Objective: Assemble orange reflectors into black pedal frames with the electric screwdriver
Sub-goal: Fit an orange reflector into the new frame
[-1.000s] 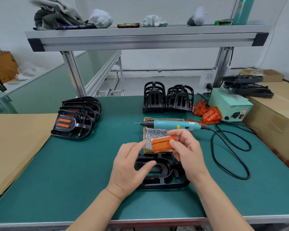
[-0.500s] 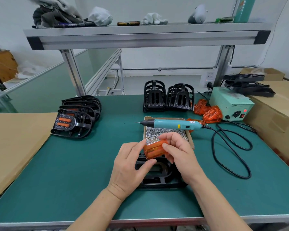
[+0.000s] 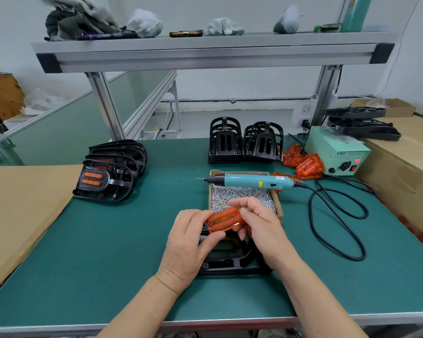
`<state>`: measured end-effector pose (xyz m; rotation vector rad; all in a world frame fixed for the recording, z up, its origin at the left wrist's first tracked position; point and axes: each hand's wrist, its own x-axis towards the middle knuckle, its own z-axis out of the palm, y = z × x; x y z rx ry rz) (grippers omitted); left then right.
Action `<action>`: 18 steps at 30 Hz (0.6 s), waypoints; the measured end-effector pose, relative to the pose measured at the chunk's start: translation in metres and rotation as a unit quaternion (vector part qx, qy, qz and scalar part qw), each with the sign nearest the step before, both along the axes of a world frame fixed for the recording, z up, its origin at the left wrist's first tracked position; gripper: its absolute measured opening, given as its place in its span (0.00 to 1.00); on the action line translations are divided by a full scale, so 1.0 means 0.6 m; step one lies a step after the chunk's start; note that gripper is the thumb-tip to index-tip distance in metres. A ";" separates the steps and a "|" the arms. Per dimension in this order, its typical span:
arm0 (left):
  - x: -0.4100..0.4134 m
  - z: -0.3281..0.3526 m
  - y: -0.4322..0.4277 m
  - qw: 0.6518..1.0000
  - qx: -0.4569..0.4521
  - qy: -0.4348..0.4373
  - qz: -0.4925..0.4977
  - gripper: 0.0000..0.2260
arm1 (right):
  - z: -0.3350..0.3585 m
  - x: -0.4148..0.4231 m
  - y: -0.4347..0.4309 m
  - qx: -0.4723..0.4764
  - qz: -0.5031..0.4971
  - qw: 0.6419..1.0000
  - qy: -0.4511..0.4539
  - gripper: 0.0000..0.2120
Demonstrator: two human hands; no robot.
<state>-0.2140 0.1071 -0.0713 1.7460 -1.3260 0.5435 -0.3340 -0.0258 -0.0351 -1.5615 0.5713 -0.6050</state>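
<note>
Nearest the camera, a black pedal frame (image 3: 230, 263) lies flat on the green surface (image 3: 108, 264), partly hidden under both hands. Just above it is the orange reflector (image 3: 224, 219). The right hand (image 3: 261, 230) pinches its right end with curled fingers, and the left hand (image 3: 188, 245) curls round its left end with the thumb at the near edge. I can't tell whether the reflector is touching the frame.

Just past the hands there's a cardboard box of screws (image 3: 242, 193), and the electric screwdriver (image 3: 249, 180) lies across its far edge with the tip pointing left. Its black cable (image 3: 337, 215) loops off to the right.

Further back on the left is a stack of finished pedals (image 3: 108, 176). Far centre are two stacks of empty frames (image 3: 244, 142), with loose reflectors (image 3: 303, 163) and a pale green power box (image 3: 337, 152) to their right.
</note>
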 end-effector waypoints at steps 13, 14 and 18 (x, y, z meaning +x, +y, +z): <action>-0.001 0.001 -0.002 1.000 0.005 0.004 0.000 0.23 | -0.004 -0.015 -0.018 -0.049 -0.017 0.998 -0.042 0.22; 0.000 0.001 -0.002 1.000 0.008 0.007 -0.001 0.23 | -0.004 -0.016 -0.018 -0.058 -0.015 0.997 -0.044 0.22; 0.001 0.004 0.000 0.999 0.018 0.027 -0.002 0.23 | 0.000 -0.022 -0.020 -0.118 0.003 0.992 -0.033 0.22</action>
